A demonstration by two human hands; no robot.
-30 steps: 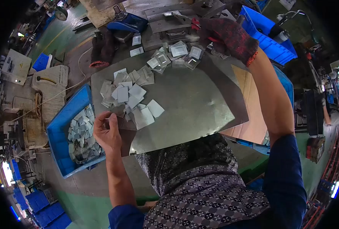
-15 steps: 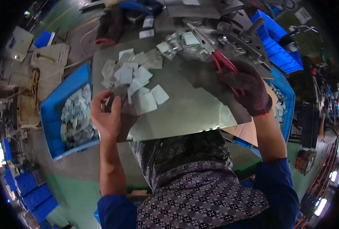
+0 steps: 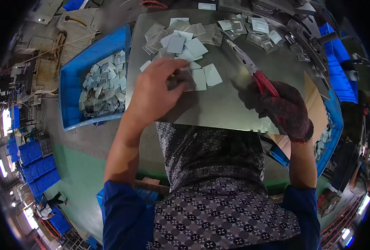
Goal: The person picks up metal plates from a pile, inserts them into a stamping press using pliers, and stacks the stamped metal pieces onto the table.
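My left hand [image 3: 156, 91] is bare and reaches over the near-left side of a pile of thin square metal plates [image 3: 195, 48]. Its thumb and forefinger are curved and apart, and I see nothing held between them. Some plates lie partly hidden behind the fingers. On my right hand [image 3: 287, 110] is a dark red knitted glove, its fingers wrapped round the red handles of long-nose pliers [image 3: 251, 64]. The pliers' jaws point up and left above the metal tabletop [image 3: 231, 104], toward the plates.
A blue bin [image 3: 70, 87] full of square plates stands left of the tabletop. Pressed square pieces [image 3: 260, 27] lie at the back, beside a dark metal fixture [image 3: 314, 54]. To the right are a cardboard sheet [image 3: 312, 91] and another blue bin [image 3: 335, 112].
The view has shifted, so the tabletop sits higher and further right. My left hand has moved rightward to the near edge of the plate pile. My right hand still grips the pliers.
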